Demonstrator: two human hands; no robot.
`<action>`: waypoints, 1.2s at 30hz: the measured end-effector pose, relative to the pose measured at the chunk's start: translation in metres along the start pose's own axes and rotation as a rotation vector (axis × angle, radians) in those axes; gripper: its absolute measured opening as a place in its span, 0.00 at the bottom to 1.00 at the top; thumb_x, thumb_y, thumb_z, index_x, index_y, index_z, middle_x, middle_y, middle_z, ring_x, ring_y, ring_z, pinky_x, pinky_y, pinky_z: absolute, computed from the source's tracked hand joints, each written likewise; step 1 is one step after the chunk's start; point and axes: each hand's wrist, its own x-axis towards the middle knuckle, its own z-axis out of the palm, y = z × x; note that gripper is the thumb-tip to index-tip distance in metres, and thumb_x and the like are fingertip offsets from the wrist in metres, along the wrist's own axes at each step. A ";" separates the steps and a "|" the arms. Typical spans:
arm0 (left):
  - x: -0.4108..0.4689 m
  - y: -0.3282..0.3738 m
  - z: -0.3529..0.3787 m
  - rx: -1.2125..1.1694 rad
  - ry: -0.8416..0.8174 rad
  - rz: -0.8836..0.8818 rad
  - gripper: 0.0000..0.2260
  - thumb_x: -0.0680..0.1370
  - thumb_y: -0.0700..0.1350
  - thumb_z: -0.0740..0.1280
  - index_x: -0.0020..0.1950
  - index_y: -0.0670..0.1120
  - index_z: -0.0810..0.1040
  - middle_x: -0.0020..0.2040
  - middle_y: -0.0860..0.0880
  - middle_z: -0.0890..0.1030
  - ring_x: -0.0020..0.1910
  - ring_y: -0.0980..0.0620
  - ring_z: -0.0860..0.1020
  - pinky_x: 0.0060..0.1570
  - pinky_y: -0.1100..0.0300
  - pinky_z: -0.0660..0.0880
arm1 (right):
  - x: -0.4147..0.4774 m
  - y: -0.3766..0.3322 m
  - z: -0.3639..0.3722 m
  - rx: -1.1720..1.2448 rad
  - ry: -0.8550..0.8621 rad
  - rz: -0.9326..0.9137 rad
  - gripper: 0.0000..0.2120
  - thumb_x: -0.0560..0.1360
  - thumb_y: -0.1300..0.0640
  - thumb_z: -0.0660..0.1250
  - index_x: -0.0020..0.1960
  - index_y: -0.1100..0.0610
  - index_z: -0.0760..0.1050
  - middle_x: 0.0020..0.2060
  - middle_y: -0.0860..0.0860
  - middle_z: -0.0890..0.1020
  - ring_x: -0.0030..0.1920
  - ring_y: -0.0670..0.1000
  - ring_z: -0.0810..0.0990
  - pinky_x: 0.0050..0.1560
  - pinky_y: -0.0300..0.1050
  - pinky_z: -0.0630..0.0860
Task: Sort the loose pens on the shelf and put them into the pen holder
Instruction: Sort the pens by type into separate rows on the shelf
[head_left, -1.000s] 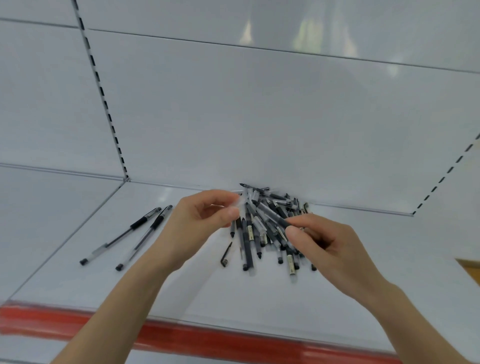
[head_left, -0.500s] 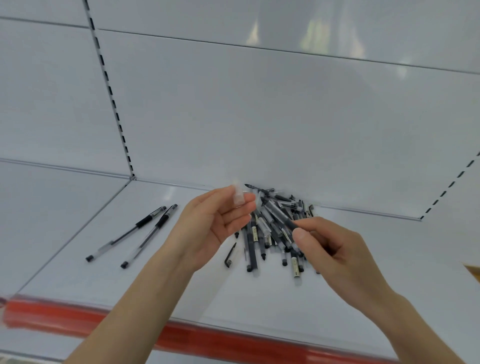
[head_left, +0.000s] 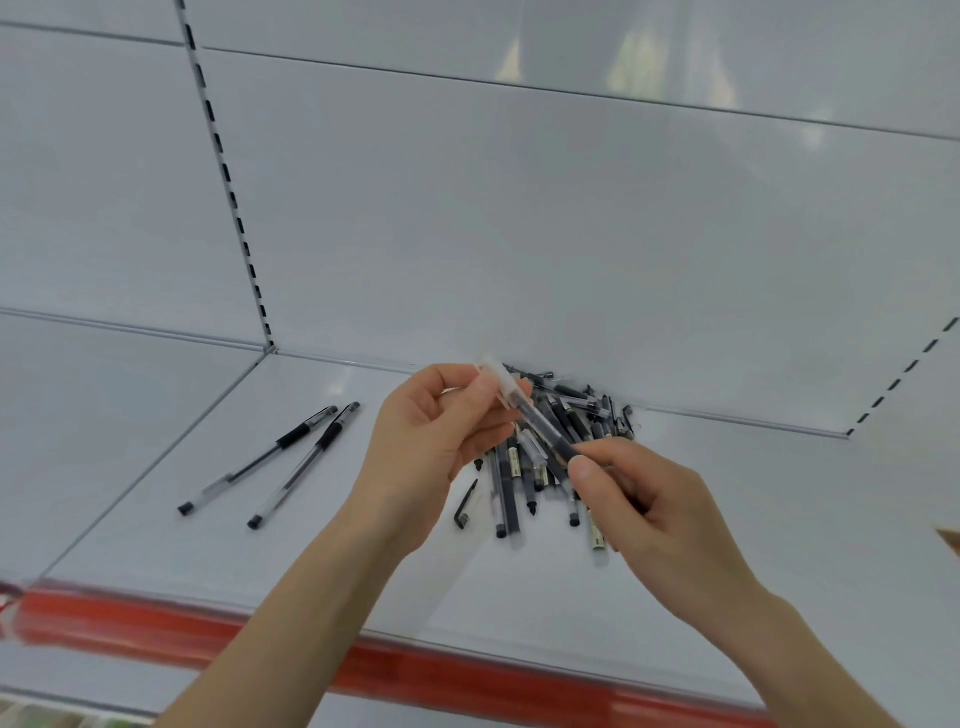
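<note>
Pen (head_left: 530, 421) held across both hands above the pile (head_left: 587, 410) of loose pens at the back of the shelf (head_left: 311, 545). Left hand (head_left: 431, 441) pinches its clear end; right hand (head_left: 654, 514) pinches the dark end. Two more pens (head_left: 280, 462) lie apart to the left. Pen holder not in view. Judgement: light, stiff, smooth plastic, probably slippery; take mid-barrel with fingertips, since a cap could pull off.
</note>
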 end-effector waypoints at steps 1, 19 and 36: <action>0.000 0.000 0.000 0.008 0.010 0.015 0.03 0.76 0.39 0.64 0.45 0.40 0.74 0.45 0.40 0.83 0.44 0.48 0.82 0.45 0.62 0.79 | 0.000 0.000 0.000 0.018 0.002 0.010 0.07 0.71 0.47 0.62 0.39 0.48 0.76 0.22 0.43 0.69 0.25 0.44 0.65 0.27 0.32 0.62; 0.009 0.010 0.004 0.092 0.066 0.193 0.05 0.72 0.36 0.68 0.40 0.45 0.81 0.33 0.48 0.83 0.35 0.52 0.82 0.40 0.62 0.79 | 0.006 -0.003 0.016 0.259 0.031 0.071 0.13 0.72 0.53 0.59 0.39 0.62 0.75 0.22 0.45 0.65 0.24 0.42 0.63 0.25 0.32 0.61; 0.048 0.005 -0.098 1.064 0.292 0.138 0.06 0.76 0.42 0.65 0.49 0.47 0.80 0.38 0.45 0.80 0.30 0.60 0.77 0.35 0.69 0.70 | 0.057 0.044 0.047 -0.550 -0.484 -0.244 0.10 0.76 0.58 0.65 0.56 0.56 0.79 0.50 0.50 0.81 0.53 0.49 0.75 0.57 0.42 0.68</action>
